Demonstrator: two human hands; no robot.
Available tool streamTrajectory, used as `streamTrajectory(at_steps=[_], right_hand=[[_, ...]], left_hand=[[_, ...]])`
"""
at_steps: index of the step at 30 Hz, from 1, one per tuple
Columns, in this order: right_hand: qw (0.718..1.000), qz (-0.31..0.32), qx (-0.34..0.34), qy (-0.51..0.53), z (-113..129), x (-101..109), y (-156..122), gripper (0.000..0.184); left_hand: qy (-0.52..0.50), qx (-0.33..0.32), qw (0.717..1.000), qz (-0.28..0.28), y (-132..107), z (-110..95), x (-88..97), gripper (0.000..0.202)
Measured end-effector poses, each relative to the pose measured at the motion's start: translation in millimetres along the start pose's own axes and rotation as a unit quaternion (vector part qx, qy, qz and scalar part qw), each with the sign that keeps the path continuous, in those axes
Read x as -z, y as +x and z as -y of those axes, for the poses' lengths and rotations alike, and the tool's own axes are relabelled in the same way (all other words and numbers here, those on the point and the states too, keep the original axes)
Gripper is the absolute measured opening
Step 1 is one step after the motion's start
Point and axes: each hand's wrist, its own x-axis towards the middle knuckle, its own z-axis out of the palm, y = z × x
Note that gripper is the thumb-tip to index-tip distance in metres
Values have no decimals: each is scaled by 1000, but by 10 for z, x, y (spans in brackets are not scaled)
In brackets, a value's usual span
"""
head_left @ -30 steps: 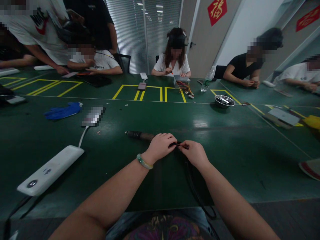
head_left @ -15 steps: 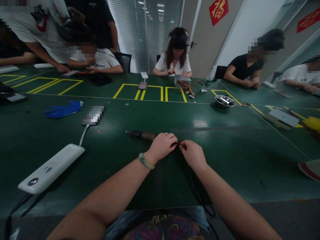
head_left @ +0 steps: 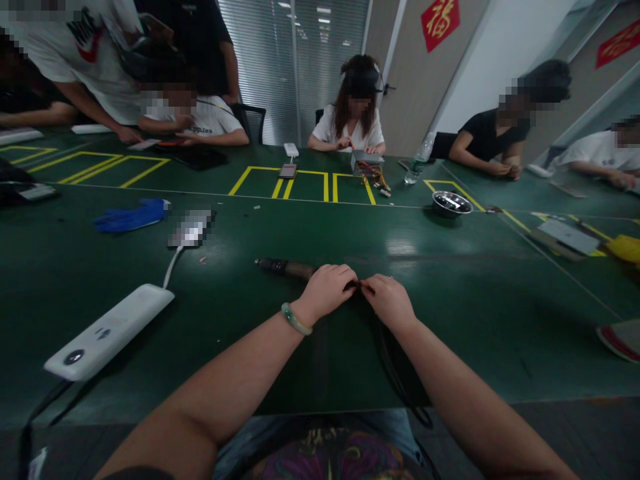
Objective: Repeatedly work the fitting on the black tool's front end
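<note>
A dark electric screwdriver (head_left: 287,268) with a brownish grip lies on the green table, its narrow metal tip pointing left. My left hand (head_left: 331,288) is closed over its rear end, fingers curled, with a jade-coloured bangle on the wrist. Just right of it, my right hand (head_left: 390,300) pinches the black cable (head_left: 384,350) where it meets the tool; the fingertips of both hands nearly touch. From there the cable runs down over the table's front edge towards my lap. The exact joint between tool and cable is hidden by my fingers.
To the left lie a white power bank (head_left: 113,331), cabled to a phone (head_left: 193,229), and a blue glove (head_left: 133,216). A steel bowl (head_left: 451,204) and a water bottle (head_left: 419,162) stand farther right. Several people sit across the green table (head_left: 475,300). A grey box (head_left: 367,161) with wires is opposite.
The view has shifted slightly, moving the scene a little to the right. Both hands keep their hold on the screwdriver's rear end and cable.
</note>
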Motion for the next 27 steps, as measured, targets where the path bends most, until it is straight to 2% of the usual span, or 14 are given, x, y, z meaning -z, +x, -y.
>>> streamTrajectory(at_steps=[5, 12, 19, 27], right_hand=[[1000, -16, -4, 2, -8, 5, -17, 13], [998, -52, 35, 15, -51, -30, -8, 14], [999, 35, -17, 24, -66, -50, 6, 18], [998, 28, -34, 41, -28, -18, 1, 17]], left_hand=[[-12, 12, 1000, -9, -3, -5, 21, 23], [-11, 9, 1000, 2, -24, 6, 52, 23], [-25, -7, 1000, -9, -52, 15, 78, 19], [-39, -20, 999, -1, -49, 47, 76, 21]])
